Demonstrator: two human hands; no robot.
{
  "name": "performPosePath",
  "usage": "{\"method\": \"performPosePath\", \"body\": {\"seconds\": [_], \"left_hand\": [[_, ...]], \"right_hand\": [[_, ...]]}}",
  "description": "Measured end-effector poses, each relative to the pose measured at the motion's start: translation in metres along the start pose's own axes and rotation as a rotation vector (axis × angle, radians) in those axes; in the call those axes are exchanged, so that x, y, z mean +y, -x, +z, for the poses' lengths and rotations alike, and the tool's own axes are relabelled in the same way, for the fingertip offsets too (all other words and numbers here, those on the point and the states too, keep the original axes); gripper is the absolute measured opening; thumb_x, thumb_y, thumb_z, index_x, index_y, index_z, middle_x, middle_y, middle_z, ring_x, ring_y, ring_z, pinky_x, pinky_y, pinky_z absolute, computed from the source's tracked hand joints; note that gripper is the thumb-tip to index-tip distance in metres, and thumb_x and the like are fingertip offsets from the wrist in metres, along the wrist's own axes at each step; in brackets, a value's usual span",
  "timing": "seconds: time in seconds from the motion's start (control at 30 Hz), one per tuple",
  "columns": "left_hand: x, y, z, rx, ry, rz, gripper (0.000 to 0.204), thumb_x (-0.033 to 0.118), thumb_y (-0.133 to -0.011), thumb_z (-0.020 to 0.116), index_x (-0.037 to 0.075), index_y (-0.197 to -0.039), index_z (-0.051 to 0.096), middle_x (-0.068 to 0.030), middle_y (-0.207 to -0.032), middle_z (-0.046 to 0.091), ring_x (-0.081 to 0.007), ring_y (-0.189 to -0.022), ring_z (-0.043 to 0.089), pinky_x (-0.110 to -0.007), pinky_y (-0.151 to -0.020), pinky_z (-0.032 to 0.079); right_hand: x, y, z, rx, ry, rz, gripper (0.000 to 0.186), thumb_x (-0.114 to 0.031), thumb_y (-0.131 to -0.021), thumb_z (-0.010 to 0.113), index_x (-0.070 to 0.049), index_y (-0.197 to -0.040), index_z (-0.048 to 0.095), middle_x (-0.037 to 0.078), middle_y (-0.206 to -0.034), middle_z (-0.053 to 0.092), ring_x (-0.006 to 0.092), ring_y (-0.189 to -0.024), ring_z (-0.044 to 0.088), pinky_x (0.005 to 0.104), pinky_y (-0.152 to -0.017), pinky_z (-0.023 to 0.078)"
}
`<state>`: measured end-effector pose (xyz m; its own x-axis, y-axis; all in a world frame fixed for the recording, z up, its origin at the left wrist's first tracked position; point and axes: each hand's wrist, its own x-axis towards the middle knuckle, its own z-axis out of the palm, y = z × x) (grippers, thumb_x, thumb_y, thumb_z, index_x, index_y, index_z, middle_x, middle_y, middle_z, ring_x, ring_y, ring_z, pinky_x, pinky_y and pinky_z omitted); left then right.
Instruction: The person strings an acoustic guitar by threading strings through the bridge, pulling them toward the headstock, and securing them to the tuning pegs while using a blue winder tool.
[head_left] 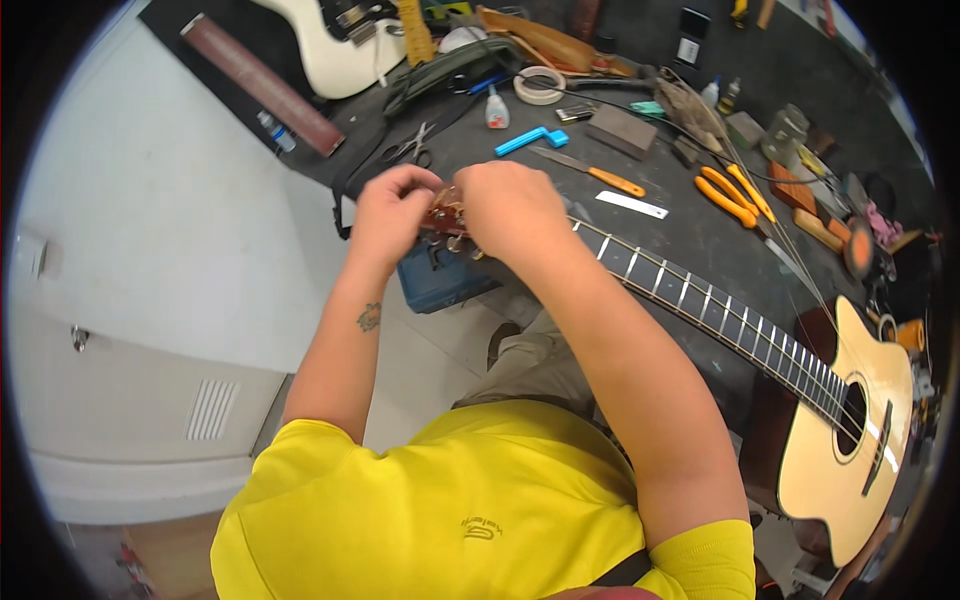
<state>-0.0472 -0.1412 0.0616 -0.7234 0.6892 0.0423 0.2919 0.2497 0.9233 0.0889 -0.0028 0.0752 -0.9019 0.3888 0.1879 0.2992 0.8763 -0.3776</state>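
An acoustic guitar [825,470] with a pale top lies diagonally at the right, its long neck [690,298] reaching to its reddish-brown headstock [443,215] under my hands. My left hand [395,218] is at the headstock's left end, thumb and index finger curled close together; what they pinch is too small to make out. My right hand [510,205] is closed over the headstock's right part, hiding what its fingers grip. Metal tuners show between and below the hands. Loose strings run in the air from near the guitar body up over the bench.
The dark bench holds scissors [410,150], a tape roll [540,86], a blue string winder [525,141], an orange-handled knife [620,182], pliers [730,203] and other tools. A white guitar body [335,55] lies at the back. A blue case [440,280] sits below the headstock.
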Motion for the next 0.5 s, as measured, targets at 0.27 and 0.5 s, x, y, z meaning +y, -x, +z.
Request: {"method": "performPosePath", "body": {"seconds": [0.27, 0.5], "left_hand": [[-0.053, 0.023, 0.015, 0.051, 0.053, 0.190, 0.024, -0.002, -0.092, 0.070, -0.002, -0.111, 0.085, -0.0085, -0.123, 0.069, -0.0174, -0.107, 0.067, -0.031, -0.090, 0.054], [-0.051, 0.034, 0.020, 0.080, 0.113, 0.229, 0.025, -0.003, -0.091, 0.069, -0.002, -0.111, 0.084, -0.0078, -0.125, 0.067, -0.0180, -0.107, 0.068, -0.032, -0.090, 0.054]], "right_hand": [[-0.004, 0.000, -0.003, -0.027, -0.002, 0.003, 0.020, -0.014, -0.088, 0.080, -0.018, -0.105, 0.088, 0.011, -0.098, 0.083, 0.0332, -0.100, 0.080, 0.0465, -0.086, 0.062], [-0.003, -0.003, 0.007, 0.040, -0.054, -0.014, 0.014, -0.013, -0.087, 0.080, -0.014, -0.100, 0.086, 0.014, -0.096, 0.081, 0.0335, -0.100, 0.079, 0.0474, -0.086, 0.061]]}}
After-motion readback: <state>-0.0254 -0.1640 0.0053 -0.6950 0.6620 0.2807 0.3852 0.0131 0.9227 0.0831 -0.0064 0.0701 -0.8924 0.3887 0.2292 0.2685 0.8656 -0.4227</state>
